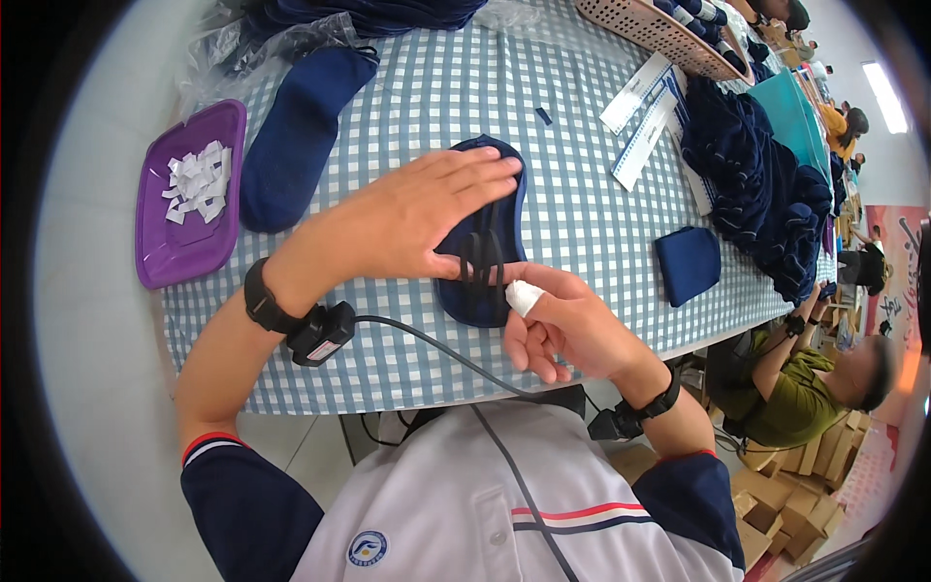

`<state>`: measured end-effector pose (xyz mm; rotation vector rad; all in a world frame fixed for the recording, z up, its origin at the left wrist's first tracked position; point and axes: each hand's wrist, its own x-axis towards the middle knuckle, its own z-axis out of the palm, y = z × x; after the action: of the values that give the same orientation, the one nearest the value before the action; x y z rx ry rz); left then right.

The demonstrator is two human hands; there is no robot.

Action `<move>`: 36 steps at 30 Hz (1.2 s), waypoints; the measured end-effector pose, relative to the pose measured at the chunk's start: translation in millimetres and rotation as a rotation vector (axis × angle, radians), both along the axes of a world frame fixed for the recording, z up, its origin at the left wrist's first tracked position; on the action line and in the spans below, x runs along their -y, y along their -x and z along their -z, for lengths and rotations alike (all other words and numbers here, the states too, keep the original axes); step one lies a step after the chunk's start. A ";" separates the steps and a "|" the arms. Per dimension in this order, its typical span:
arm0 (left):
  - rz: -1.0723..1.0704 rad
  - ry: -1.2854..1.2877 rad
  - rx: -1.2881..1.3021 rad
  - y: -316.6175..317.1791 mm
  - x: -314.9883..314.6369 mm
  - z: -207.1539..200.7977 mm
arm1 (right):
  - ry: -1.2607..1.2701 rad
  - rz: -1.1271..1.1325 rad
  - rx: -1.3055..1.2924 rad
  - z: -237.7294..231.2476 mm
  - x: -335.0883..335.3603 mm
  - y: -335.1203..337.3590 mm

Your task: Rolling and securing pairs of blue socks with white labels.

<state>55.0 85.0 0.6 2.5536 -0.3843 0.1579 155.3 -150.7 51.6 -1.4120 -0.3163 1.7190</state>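
Note:
A navy eye mask [481, 308] with black elastic straps [482, 264] lies on the table before me. My left hand [417, 215] rests flat across its upper part, fingers stretched out, the thumb tip at the straps. From the lower right comes my right hand [562, 325], its index finger and white-wrapped thumb closed at the strap edge, the other fingers loosely curled. Part of the mask is hidden under my left hand. Another long navy fabric piece [296, 136] lies to the left, and a folded navy pouch [689, 264] to the right.
A purple tray [239, 145] of white labels sits at the left edge. White printed strips [645, 141], a navy heap [756, 184], a turquoise bin [790, 112] and a pink basket [659, 34] stand far right. A cable [427, 339] crosses the near edge. A person [805, 383] works at right.

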 end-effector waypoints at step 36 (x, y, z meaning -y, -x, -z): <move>-0.053 0.044 0.017 4.0 20.2 -3.6 | 0.026 -0.002 -0.214 13.3 44.5 50.2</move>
<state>50.9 64.8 4.2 2.5216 -0.3163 0.2063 105.1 -195.2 38.2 -1.2322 -0.1776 1.8623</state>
